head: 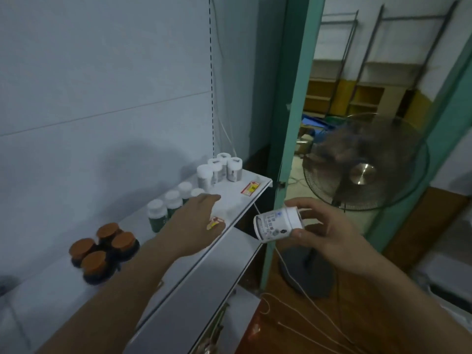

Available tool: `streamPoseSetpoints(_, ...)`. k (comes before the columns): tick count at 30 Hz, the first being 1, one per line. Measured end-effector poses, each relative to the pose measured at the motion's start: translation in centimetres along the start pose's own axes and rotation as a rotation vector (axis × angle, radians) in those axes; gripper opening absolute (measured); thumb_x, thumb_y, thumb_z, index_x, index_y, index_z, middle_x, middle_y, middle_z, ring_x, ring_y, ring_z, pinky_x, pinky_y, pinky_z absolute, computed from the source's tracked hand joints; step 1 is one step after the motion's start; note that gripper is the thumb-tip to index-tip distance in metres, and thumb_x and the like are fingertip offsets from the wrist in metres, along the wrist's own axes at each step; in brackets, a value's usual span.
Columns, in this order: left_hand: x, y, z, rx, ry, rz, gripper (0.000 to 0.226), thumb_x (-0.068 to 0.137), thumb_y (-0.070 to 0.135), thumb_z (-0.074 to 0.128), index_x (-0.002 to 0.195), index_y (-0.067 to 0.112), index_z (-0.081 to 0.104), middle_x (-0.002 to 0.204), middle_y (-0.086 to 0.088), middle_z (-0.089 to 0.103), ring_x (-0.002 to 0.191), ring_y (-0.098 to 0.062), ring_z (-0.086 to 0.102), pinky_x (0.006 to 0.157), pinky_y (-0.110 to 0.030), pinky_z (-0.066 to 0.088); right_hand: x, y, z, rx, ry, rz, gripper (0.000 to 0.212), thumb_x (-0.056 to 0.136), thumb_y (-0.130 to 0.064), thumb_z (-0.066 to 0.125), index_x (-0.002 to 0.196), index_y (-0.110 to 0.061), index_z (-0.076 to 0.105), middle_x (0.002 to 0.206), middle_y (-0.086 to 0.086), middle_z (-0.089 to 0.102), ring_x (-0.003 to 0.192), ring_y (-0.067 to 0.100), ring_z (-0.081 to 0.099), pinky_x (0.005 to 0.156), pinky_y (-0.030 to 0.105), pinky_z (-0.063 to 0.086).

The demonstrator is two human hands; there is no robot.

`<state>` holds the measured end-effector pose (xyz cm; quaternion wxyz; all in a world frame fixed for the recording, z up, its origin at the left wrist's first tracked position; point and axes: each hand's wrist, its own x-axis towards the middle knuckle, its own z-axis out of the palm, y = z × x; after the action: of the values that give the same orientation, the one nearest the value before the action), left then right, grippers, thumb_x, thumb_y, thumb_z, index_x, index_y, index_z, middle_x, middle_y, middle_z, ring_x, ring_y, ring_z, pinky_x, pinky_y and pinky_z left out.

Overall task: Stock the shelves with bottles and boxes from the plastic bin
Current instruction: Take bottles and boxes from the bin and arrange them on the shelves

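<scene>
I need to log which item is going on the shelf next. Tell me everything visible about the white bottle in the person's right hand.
The small white plastic bottle is a squat cylinder with a white screw cap and a pale label printed in dark and blue characters too blurred to read. It is tipped on its side, cap pointing right toward the palm and base toward the shelf. The right hand grips it, fingers curled over the cap end and thumb beneath. It is held in the air just off the front edge of the white metal shelf, touching nothing else.

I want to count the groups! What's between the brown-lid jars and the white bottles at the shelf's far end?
In the head view, a row of green bottles with white caps, partly hidden by the left hand.
</scene>
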<state>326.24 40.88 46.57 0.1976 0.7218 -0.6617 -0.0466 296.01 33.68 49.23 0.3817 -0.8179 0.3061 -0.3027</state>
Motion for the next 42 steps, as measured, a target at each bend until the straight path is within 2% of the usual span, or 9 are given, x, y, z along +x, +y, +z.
streamPoseSetpoints(4, 6.1, 0.1, 1.5, 0.016, -0.041, -0.025, 0.069, 0.097, 0.046, 0.055, 0.155, 0.018, 0.029, 0.159, -0.002, 0.033, 0.139, -0.022, 0.040, 0.113, -0.037, 0.036, 9.1, 2.1, -2.8, -0.123, -0.036, -0.053, 0.049, 0.086, -0.008, 0.077, 0.126, -0.033, 0.062, 0.127, -0.014, 0.061, 0.114, 0.005, 0.059, 0.086, 0.032, 0.058)
streamPoseSetpoints(9, 11.1, 0.0, 4.8, 0.061, -0.105, -0.078, 0.070, 0.099, 0.046, 0.050, 0.156, 0.016, 0.023, 0.162, -0.003, 0.027, 0.146, -0.021, 0.030, 0.117, -0.039, 0.031, 18.8, 4.4, -4.3, -0.314, -0.123, -0.166, 0.052, 0.085, -0.017, 0.079, 0.129, -0.035, 0.060, 0.123, -0.020, 0.057, 0.112, -0.004, 0.055, 0.087, 0.019, 0.054)
streamPoseSetpoints(15, 13.9, 0.1, 8.7, 0.094, -0.201, -0.161, 0.071, 0.098, 0.045, 0.051, 0.156, 0.015, 0.023, 0.162, -0.005, 0.024, 0.146, -0.024, 0.027, 0.116, -0.042, 0.033, 28.7, 6.2, -2.4, -0.371, -0.335, -0.290, 0.054, 0.086, -0.023, 0.079, 0.133, -0.030, 0.056, 0.126, -0.012, 0.061, 0.111, 0.005, 0.059, 0.093, 0.030, 0.056)
streamPoseSetpoints(17, 14.6, -0.2, 9.6, 0.099, -0.205, -0.203, 0.068, 0.098, 0.044, 0.052, 0.154, 0.015, 0.028, 0.160, -0.005, 0.027, 0.143, -0.025, 0.031, 0.113, -0.043, 0.036, 31.7, 6.7, -1.1, -0.419, -0.421, -0.333, 0.054, 0.087, -0.026, 0.078, 0.136, -0.032, 0.054, 0.130, -0.012, 0.059, 0.109, 0.001, 0.054, 0.095, 0.024, 0.053)
streamPoseSetpoints(20, 15.3, -0.9, 10.8, 0.116, -0.200, -0.281, 0.064, 0.094, 0.046, 0.055, 0.148, 0.016, 0.038, 0.154, -0.005, 0.034, 0.137, -0.026, 0.036, 0.108, -0.043, 0.040, 35.2, 7.6, 1.0, -0.542, -0.530, -0.460, 0.054, 0.090, -0.025, 0.074, 0.139, -0.028, 0.053, 0.134, -0.007, 0.053, 0.108, -0.003, 0.042, 0.090, 0.008, 0.036)
streamPoseSetpoints(24, 15.7, -0.8, 11.8, 0.132, -0.163, -0.383, 0.062, 0.092, 0.047, 0.056, 0.145, 0.018, 0.042, 0.150, -0.002, 0.037, 0.133, -0.025, 0.037, 0.105, -0.041, 0.041, 38.1, 8.9, 3.2, -0.630, -0.697, -0.511, 0.055, 0.094, -0.024, 0.069, 0.145, -0.029, 0.049, 0.133, -0.004, 0.044, 0.116, 0.012, 0.048, 0.101, 0.031, 0.043)
streamPoseSetpoints(29, 16.4, 0.0, 12.7, 0.136, -0.086, -0.482, 0.059, 0.091, 0.042, 0.056, 0.144, 0.018, 0.044, 0.149, -0.001, 0.038, 0.132, -0.025, 0.039, 0.101, -0.038, 0.042, 39.8, 10.0, 4.7, -0.668, -0.777, -0.620, 0.056, 0.091, -0.027, 0.069, 0.144, -0.026, 0.049, 0.134, 0.001, 0.048, 0.116, 0.024, 0.053, 0.099, 0.043, 0.047)
streamPoseSetpoints(34, 17.2, 0.7, 13.0, 0.136, -0.008, -0.561, 0.048, 0.090, 0.041, 0.054, 0.134, 0.021, 0.050, 0.141, 0.001, 0.044, 0.125, -0.023, 0.045, 0.097, -0.038, 0.041, 40.4, 10.4, 5.2, -0.695, -0.802, -0.690, 0.052, 0.089, -0.027, 0.072, 0.137, -0.026, 0.052, 0.130, 0.001, 0.052, 0.119, 0.021, 0.052, 0.102, 0.041, 0.044)
streamPoseSetpoints(42, 17.5, 1.0, 13.7, 0.110, 0.073, -0.620, 0.046, 0.093, 0.044, 0.051, 0.135, 0.025, 0.051, 0.137, 0.007, 0.044, 0.124, -0.018, 0.044, 0.098, -0.038, 0.039, 40.6, 11.4, 5.2, -0.682, -0.828, -0.697, 0.053, 0.090, -0.028, 0.073, 0.139, -0.028, 0.051, 0.130, -0.003, 0.045, 0.118, 0.021, 0.051, 0.102, 0.041, 0.046)
